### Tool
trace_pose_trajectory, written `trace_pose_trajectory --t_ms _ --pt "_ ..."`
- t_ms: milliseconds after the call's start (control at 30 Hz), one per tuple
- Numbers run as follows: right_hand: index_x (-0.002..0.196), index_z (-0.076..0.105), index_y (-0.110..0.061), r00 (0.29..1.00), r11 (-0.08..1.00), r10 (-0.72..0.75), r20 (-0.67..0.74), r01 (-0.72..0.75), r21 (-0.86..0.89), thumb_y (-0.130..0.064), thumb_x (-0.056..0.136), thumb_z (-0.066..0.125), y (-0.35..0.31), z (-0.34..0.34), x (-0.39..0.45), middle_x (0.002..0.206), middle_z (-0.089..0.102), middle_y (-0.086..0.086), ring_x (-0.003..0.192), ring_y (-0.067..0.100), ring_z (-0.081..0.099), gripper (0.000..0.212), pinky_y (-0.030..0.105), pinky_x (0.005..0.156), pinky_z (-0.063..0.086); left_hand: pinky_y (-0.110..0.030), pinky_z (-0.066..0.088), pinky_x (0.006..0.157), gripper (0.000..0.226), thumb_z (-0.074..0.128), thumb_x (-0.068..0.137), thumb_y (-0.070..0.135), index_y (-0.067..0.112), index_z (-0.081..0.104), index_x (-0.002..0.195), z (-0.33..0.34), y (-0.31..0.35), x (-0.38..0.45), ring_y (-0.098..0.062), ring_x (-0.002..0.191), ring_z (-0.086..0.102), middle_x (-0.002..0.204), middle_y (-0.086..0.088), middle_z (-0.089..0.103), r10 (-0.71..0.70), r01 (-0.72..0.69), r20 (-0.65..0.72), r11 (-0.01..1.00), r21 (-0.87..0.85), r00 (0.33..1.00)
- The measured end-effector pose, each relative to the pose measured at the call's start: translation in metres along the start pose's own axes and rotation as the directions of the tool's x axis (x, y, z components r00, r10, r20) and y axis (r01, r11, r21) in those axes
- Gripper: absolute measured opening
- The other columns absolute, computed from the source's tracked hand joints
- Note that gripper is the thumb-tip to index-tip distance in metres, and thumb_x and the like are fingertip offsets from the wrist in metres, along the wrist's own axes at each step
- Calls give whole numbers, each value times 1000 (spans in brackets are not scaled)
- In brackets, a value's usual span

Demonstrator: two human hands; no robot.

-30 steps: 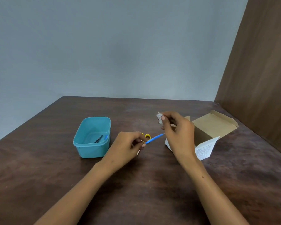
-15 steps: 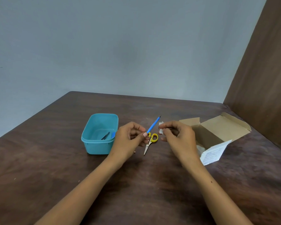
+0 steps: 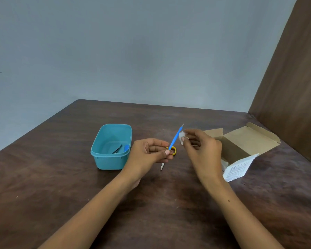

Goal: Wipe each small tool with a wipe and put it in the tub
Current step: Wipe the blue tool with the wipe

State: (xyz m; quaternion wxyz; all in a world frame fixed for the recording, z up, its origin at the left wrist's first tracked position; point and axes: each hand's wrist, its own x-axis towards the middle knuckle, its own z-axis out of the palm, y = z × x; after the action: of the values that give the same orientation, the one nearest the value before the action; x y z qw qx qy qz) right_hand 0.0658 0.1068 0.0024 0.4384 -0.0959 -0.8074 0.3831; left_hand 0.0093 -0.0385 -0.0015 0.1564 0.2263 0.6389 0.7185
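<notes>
My left hand [image 3: 149, 153] pinches the lower end of a thin blue tool [image 3: 176, 138] that points up and to the right, its metal tip at the top. Just to its right, my right hand [image 3: 201, 150] pinches a small white wipe [image 3: 181, 135] close against the tool's upper shaft. On the table behind my left hand lie small scissors with yellow handles [image 3: 173, 151], partly hidden, their blade tip showing below. A teal tub [image 3: 111, 147] stands to the left with black tweezers [image 3: 117, 149] and a blue item inside.
An open cardboard box [image 3: 244, 141] with a printed white flap lies at the right on the dark wooden table [image 3: 61, 186]. A brown panel stands along the table's right side and a grey wall rises behind.
The blue tool has swung from pointing right to pointing up and to the right. My right hand brought the wipe back against its upper shaft. The view shifted slightly.
</notes>
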Motion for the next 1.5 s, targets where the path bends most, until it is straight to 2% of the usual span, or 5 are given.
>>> trace_pose_trajectory --t_ms 233,700,1100,1333,1500 --pt "91 73 -9 981 979 -195 6 195 -68 1 82 66 4 0 0 85 70 1 74 12 64 15 24 67 52 -22 59 69 15 65 84 0 2 71 98 1 3 -2 -17 75 73 85 -13 75 -14 14 16 1000 -9 1000" --pt "90 71 -11 969 975 -220 -108 217 -40 -11 83 70 4 -3 4 84 70 1 71 11 65 7 17 66 51 -23 58 71 21 69 79 -3 3 72 98 1 3 -3 -19 77 72 88 -16 75 -16 16 40 1000 6 999" --pt "88 74 -8 889 902 -418 186 431 -33 -8 78 66 9 9 -3 86 67 5 71 16 66 13 34 59 55 -19 56 63 20 66 79 -10 0 71 95 -3 2 0 -11 64 70 68 -3 73 87 -87 -9 993 77 996" --pt "89 74 -7 930 920 -362 66 368 -136 -4 80 66 15 4 5 89 65 8 72 16 61 12 23 63 47 -28 60 69 22 68 78 -9 -2 71 99 -1 -2 1 -20 72 72 86 -18 74 115 -115 11 979 170 993" --pt "88 74 -9 882 894 -410 234 439 -86 -6 80 63 10 12 -3 85 65 5 72 19 63 14 32 60 52 -20 57 62 24 67 77 -12 4 73 94 -4 -1 2 -9 62 70 66 4 73 147 -139 -32 972 189 989"
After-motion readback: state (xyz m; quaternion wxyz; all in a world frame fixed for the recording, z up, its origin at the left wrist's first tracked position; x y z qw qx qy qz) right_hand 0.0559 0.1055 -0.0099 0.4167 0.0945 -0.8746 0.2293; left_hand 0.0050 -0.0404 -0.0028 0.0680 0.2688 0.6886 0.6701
